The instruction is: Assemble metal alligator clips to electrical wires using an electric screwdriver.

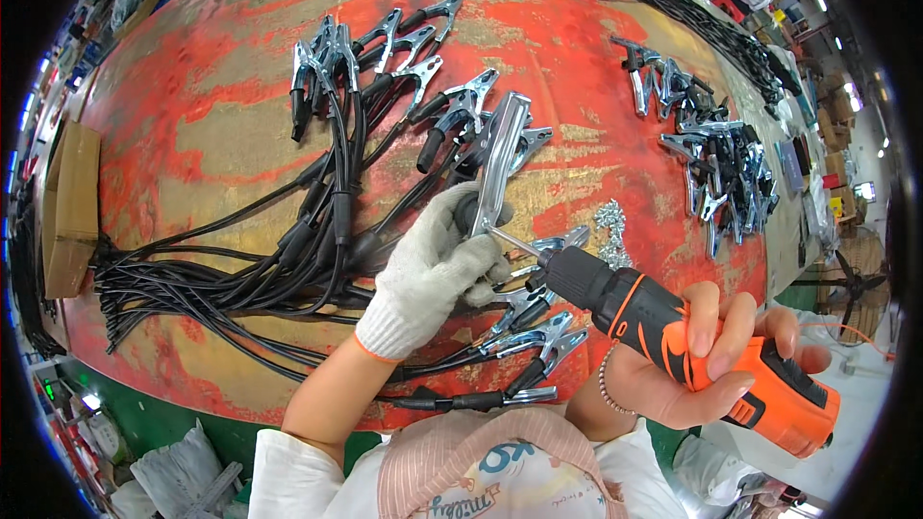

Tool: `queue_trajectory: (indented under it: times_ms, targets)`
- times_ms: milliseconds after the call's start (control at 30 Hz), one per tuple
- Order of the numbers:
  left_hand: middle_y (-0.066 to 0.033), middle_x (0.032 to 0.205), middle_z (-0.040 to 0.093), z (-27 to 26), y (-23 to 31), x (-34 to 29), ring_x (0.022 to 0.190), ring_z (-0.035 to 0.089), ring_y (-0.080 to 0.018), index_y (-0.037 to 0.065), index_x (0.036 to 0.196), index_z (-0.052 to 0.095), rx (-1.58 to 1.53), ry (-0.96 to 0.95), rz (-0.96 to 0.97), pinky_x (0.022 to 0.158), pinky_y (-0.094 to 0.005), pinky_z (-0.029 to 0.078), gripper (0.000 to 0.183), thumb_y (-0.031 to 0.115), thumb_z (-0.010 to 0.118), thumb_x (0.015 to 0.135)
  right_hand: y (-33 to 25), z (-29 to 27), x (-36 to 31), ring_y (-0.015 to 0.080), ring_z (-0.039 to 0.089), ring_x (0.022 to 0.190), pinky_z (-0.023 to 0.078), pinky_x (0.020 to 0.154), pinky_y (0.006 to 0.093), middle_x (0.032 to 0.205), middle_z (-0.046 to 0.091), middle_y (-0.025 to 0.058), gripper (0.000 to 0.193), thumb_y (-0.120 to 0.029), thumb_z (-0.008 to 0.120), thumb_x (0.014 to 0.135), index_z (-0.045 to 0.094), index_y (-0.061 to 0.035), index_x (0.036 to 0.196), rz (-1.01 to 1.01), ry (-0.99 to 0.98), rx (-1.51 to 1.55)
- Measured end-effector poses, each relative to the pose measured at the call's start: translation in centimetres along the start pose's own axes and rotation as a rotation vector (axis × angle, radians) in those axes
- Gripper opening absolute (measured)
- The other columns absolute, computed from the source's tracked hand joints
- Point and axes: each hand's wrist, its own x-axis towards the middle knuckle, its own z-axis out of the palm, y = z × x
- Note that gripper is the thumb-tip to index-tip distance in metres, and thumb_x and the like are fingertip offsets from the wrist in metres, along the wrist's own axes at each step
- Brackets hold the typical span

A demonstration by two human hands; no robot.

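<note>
Surface [231, 154], worn red/tan, fills most of frame; near edge curves thru lower left to lower ctr, by the person's body. Most open room: upper left, btwn cardboard box [72, 211] at left edge & the clamp ends; also a strip at upper ctr.

Writing: blue lettering on apron [490, 466], lower ctr, partly in folds.

L hand [433, 269], gloved, ctr of frame: fingers closed round base of silver clamp [500, 159], which tilts up & slightly right. R hand [707, 365], bare, lower right: fingers wrapped round orange/blk power screwdriver [625, 298], bit pointing upper left, tip at clamp's base, apparently touching.

Around: blk cables [192, 279] w/ clamps on ends, left to ctr, running behind L hand & crowding its left side. Small pile of metal bits [611, 231] just above screwdriver. Loose clamps [726, 173] heaped right; more cables bundled upper right [692, 10]. Fan [851, 279] off surface, far right.
</note>
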Motion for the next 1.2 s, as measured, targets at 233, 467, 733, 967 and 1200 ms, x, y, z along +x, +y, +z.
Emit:
queue_trajectory:
  times_ms: [233, 467, 733, 967, 1200]
  targets:
    - [-0.0079, 0.076, 0.054, 0.7, -1.0, 0.2, 0.054, 0.046, -0.0067, -0.004, 0.131, 0.030, 0.080, 0.172, 0.129, 0.049, -0.0196, 0.040, 0.049, 0.002, 0.047, 0.086, 0.6, 1.7, -1.6, 0.0110, 0.045, 0.071, 0.041, 0.062, 0.0249, 0.107, 0.040, 0.0005, 0.062, -0.003, 0.057, 0.083, 0.032, -0.0287, 0.133, -0.029, 0.163, -0.175]
    - [-0.0070, 0.079, 0.054, 0.8, -0.4, 0.3, 0.060, 0.050, -0.0073, -0.001, 0.131, 0.033, 0.109, 0.201, 0.073, 0.049, -0.0197, 0.042, 0.046, 0.003, 0.046, 0.086, 1.0, 0.7, -1.9, 0.0175, 0.046, 0.068, 0.044, 0.065, 0.0357, 0.115, 0.042, 0.0070, 0.085, 0.010, 0.055, 0.075, 0.021, -0.0336, 0.140, -0.024, 0.022, 0.042]
    - [-0.0069, 0.078, 0.053, 0.4, -0.3, 1.0, 0.057, 0.050, -0.0086, 0.001, 0.129, 0.035, 0.172, 0.133, 0.024, 0.048, -0.0215, 0.041, 0.045, 0.005, 0.049, 0.087, 1.4, 0.3, -0.9, 0.0150, 0.046, 0.069, 0.041, 0.066, 0.0320, 0.109, 0.044, 0.0055, 0.068, -0.006, 0.060, 0.081, 0.031, -0.0331, 0.136, 0.024, -0.111, 0.050]
    - [-0.0107, 0.078, 0.062, -1.9, 0.9, 1.5, 0.061, 0.061, -0.0222, 0.004, 0.119, 0.044, 1.368, 0.413, 0.530, 0.052, -0.0350, 0.047, 0.040, 0.016, 0.057, 0.083, 1.0, -1.0, -1.0, 0.0116, 0.047, 0.074, 0.039, 0.068, 0.0220, 0.090, 0.050, 0.0036, 0.033, -0.017, 0.057, 0.082, 0.047, -0.0056, 0.112, 0.103, -0.169, -0.165]
    - [-0.0125, 0.065, 0.058, -2.9, 1.2, -1.2, 0.050, 0.053, -0.0288, 0.002, 0.123, 0.051, 1.596, 0.240, 0.849, 0.049, -0.0373, 0.043, 0.053, 0.037, 0.055, 0.084, 6.1, -0.3, -6.4, 0.0152, 0.063, 0.086, 0.053, 0.075, 0.0286, 0.092, 0.064, 0.0077, 0.059, 0.004, 0.073, 0.072, 0.041, -0.0033, 0.122, 1.082, 0.034, -0.067]
